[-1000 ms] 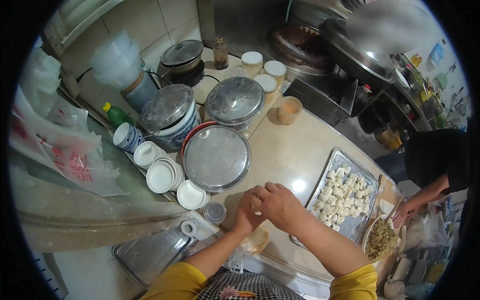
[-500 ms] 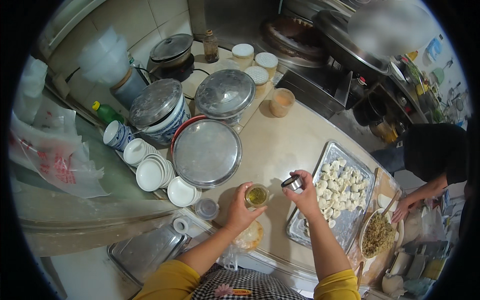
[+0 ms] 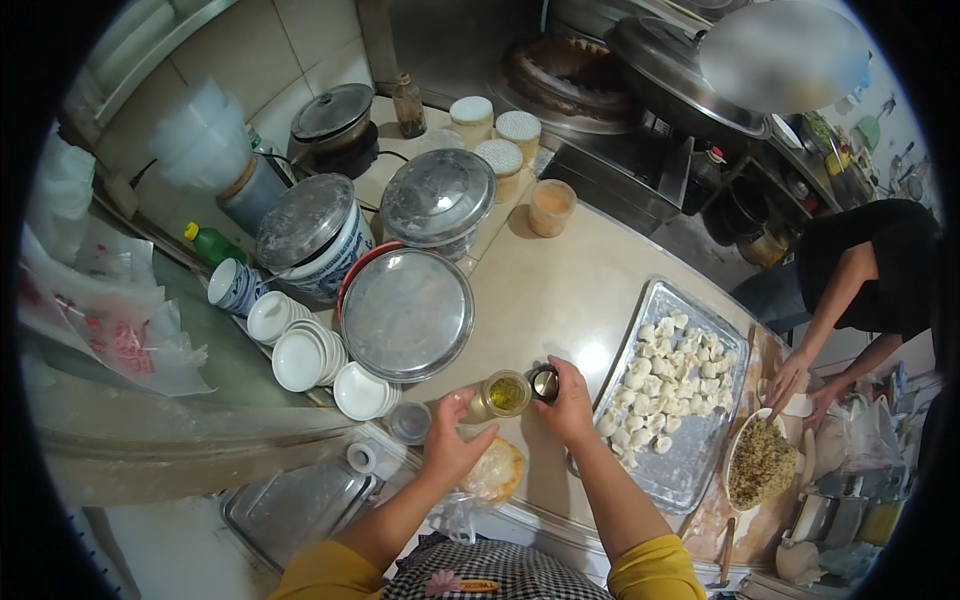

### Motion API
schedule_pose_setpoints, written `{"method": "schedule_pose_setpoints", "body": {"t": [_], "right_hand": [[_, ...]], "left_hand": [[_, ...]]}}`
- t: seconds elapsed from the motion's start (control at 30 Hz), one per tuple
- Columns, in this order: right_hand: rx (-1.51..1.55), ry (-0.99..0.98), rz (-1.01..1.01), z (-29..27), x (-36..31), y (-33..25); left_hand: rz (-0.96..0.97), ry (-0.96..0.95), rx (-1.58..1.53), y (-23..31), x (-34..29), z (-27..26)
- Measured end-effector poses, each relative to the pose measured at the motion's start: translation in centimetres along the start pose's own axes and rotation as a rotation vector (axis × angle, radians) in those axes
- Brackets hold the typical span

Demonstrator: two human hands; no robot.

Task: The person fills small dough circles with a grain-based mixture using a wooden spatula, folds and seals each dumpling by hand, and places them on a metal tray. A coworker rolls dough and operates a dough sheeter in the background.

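Note:
A small glass jar (image 3: 507,394) with yellow-green contents stands uncovered on the counter. Just to its left is my left hand (image 3: 452,445), thumb and fingers spread apart, the fingertips close to the glass. My right hand (image 3: 568,405) grips a small round silver lid (image 3: 545,383) with a dark rim, right beside the jar's other side. Below the jar lies a round golden flatbread-like piece (image 3: 495,470) in a clear plastic bag, partly behind my left hand. A small clear plastic tub (image 3: 408,423) sits left of that hand.
A metal tray of dumplings (image 3: 690,480) lies to the right. Beyond it, a co-worker's hands (image 3: 790,378) are over a board next to a bowl of chopped filling (image 3: 762,465). Stacked white dishes (image 3: 300,360) and a large round metal lid (image 3: 407,315) fill the left.
My left hand has loosened from the jar and opened. My right hand brought the silver lid leftward, close to the jar. The co-worker leaned in, and a second hand now shows.

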State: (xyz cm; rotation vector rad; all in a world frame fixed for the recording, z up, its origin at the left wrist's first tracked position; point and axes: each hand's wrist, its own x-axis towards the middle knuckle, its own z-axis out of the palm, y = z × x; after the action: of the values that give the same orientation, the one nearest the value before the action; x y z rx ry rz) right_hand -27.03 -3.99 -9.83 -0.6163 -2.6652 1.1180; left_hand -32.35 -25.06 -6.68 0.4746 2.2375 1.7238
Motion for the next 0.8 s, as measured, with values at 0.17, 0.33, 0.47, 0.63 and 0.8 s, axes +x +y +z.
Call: {"method": "schedule_pose_setpoints", "body": {"t": [0.17,0.33,0.47,0.63,0.8], "right_hand": [[-0.046,0.202,-0.104,-2.0,-2.2,-2.4],[0.245,0.101,-0.164,-5.7,-8.1,-7.2],[0.211,0.129,-0.225,-6.8,-12.4,-10.5],[0.093,0.191,-0.383,-7.8,-16.6,-7.7],[-0.010,0.102,-0.105,-11.3,-20.5,-2.7]], "left_hand": [[-0.174,-0.207,0.084,3.8,-2.0,-2.6],[-0.318,-0.319,-0.284,7.6,-4.2,-0.7],[-0.418,-0.564,-0.615,7.6,-5.8,1.4],[-0.732,-0.775,-0.864,6.3,-9.9,3.8],[-0.660,-0.941,-0.862,9.4,-13.1,5.7]]}}
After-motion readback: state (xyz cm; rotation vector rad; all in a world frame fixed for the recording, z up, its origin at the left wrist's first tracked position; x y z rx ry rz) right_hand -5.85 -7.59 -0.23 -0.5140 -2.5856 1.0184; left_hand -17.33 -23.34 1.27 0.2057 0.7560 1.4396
